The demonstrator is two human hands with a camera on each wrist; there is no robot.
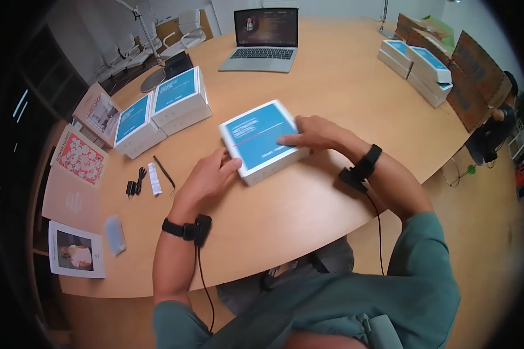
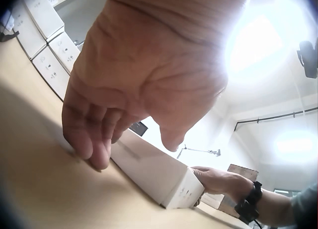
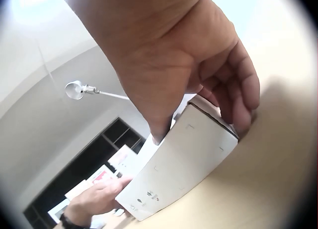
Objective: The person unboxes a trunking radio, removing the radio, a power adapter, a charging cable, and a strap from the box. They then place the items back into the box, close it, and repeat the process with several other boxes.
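A white box with a blue top point(image 1: 259, 136) sits on the table in front of me. My right hand point(image 1: 317, 134) grips its right end, thumb on the blue top and fingers curled down the side. In the right wrist view those fingers point(image 3: 238, 95) bend round the box's edge, near the tabletop. At the near left corner, my left hand point(image 1: 209, 173) holds the box, its thumb on the top edge and its fingers along the left side. The left wrist view shows the left fingers point(image 2: 99, 149) low beside the white box point(image 2: 154, 174).
Two similar boxes point(image 1: 177, 93) stand to the left, beside upright booklets point(image 1: 78, 157). A charger cable point(image 1: 138, 181), white strip point(image 1: 154, 178) and dark pen point(image 1: 164, 171) lie nearer. The laptop point(image 1: 265, 43) is behind; more boxes point(image 1: 416, 70) and cardboard point(image 1: 474, 78) are right.
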